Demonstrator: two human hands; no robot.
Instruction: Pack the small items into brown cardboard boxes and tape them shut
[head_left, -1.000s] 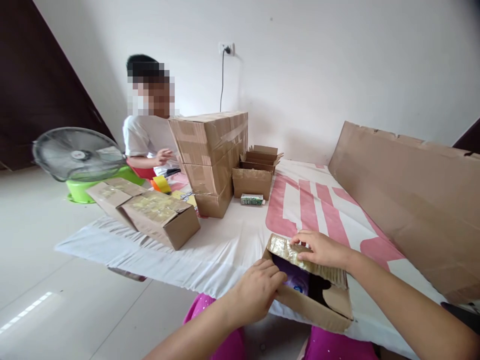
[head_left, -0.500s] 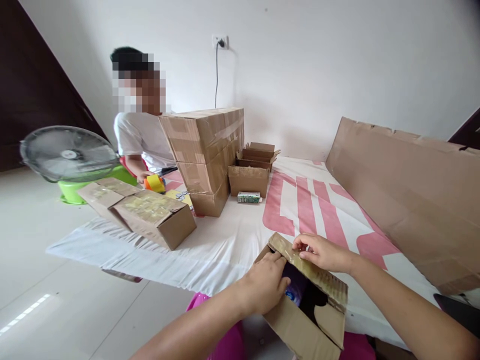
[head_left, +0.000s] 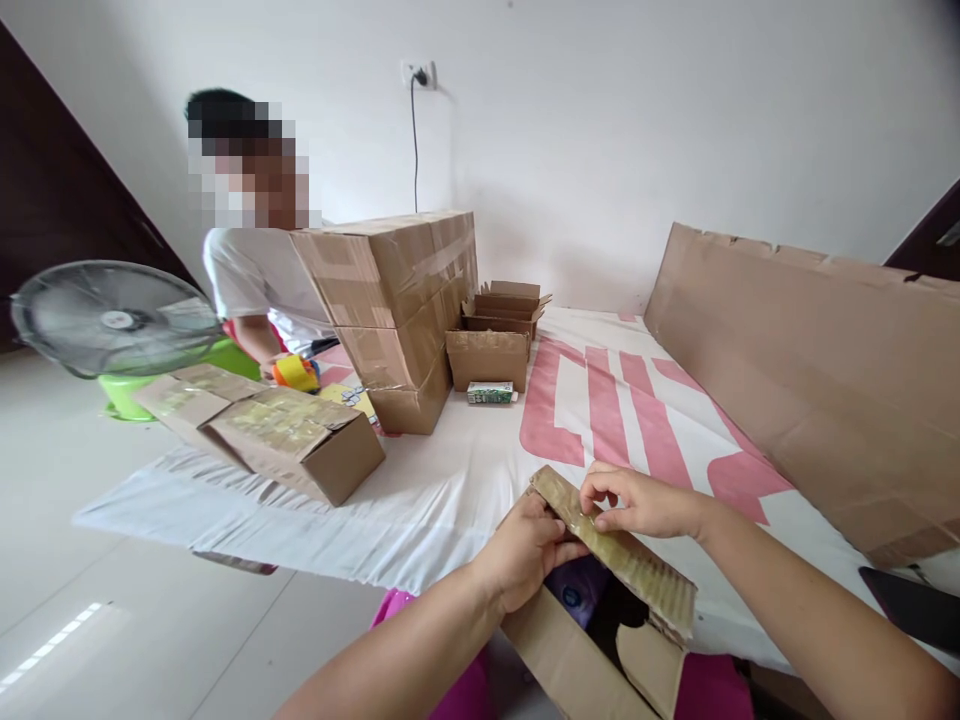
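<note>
1. The cardboard box (head_left: 577, 655) is lying tilted and open, lower centre of the frame, at the edge of the surface (head_left: 465, 470).
2. The left hand (head_left: 521, 555) is pinching its upper-left rim; the right hand (head_left: 637, 502) is resting curled on the taped flap (head_left: 637, 565) — whether it's pinching, I can't tell.
3. The cardboard is looking light, stiff but creasable; tape is probably feeling slippery — bare walls are offering surer hold.

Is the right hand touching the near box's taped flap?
Touching: the head view shows the right hand with its thumb against the taped flap.
</note>
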